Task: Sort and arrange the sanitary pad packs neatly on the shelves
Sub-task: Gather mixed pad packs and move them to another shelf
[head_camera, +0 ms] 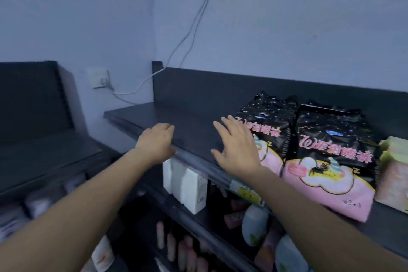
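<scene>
Black matt board forms the top shelf point(176, 117), which runs from centre frame off to the right edge. Two black-and-pink sanitary pad packs lie flat on it side by side, right of centre: the left pack point(273, 126) and the right pack point(331, 161). A pale green pack point(393, 174) sits just beside them at the far right. The right hand point(238, 150) is spread, fingers straight and apart, laid against the left pack's near side and gripping nothing. The left hand point(155, 143) sits at the shelf's front lip with fingers bent; whether it clamps the lip or only rests there I cannot tell. The step in hand looks like squaring the lying packs. The next move probably calls for a flat push or a lift to line the left pack up with its neighbour. Behind is a bluish wall point(287, 40) with a socket point(99, 78) and a white cable point(192, 28). White boxes point(189, 185) and bottles point(254, 225) fill the lower shelves.
</scene>
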The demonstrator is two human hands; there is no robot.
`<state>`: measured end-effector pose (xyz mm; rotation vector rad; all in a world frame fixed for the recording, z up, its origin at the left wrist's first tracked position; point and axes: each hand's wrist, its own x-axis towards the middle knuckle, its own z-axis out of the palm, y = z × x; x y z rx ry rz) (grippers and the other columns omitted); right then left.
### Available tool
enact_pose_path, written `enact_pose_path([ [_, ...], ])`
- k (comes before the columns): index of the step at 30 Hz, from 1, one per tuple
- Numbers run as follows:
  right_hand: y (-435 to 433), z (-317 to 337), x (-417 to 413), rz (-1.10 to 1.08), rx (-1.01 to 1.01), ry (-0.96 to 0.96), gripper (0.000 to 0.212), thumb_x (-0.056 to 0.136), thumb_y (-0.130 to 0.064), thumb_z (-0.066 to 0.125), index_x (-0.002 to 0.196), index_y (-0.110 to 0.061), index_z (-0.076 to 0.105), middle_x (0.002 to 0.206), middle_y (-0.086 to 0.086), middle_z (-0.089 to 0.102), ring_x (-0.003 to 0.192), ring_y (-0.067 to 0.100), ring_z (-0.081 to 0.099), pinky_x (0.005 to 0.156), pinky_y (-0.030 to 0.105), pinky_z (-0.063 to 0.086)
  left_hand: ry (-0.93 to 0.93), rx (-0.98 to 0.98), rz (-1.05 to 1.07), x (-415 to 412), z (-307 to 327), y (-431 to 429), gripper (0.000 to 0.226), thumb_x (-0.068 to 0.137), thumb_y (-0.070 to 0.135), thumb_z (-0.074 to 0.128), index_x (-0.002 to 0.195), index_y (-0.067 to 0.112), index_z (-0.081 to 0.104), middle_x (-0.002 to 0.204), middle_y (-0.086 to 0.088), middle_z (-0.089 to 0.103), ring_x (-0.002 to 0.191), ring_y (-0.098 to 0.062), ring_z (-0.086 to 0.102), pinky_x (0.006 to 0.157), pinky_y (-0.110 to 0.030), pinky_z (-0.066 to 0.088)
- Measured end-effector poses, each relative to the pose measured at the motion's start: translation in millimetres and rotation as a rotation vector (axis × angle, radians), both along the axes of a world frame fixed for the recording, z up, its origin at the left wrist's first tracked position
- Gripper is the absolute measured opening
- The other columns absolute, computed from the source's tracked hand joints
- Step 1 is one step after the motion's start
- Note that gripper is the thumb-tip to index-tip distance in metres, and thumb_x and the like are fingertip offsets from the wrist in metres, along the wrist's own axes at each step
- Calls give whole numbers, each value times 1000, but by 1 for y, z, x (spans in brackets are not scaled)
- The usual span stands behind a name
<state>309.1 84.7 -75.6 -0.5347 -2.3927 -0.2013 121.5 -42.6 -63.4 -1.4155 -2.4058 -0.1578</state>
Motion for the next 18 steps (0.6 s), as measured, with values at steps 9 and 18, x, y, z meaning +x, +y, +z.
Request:
enact_pose_path([
  [9, -106, -7, -114, 277, -96, -245, 73, 87, -45, 64, 146, -18, 31, 151, 6, 31, 145, 26, 18, 115, 38, 20, 7, -81, 382, -51, -3, -176, 57, 84, 40, 61, 131, 14, 45, 138, -5, 46, 130, -23, 41, 99, -38, 39],
  [18, -272, -7, -195, 508, -91, -343, 70, 84, -47, 65, 142, -19, 36, 140, 7, 41, 133, 26, 33, 105, 38, 32, -23, -149, 707, -66, -1, -378, 62, 85, 45, 63, 135, 14, 43, 138, -4, 47, 130, -23, 42, 99, -37, 39],
])
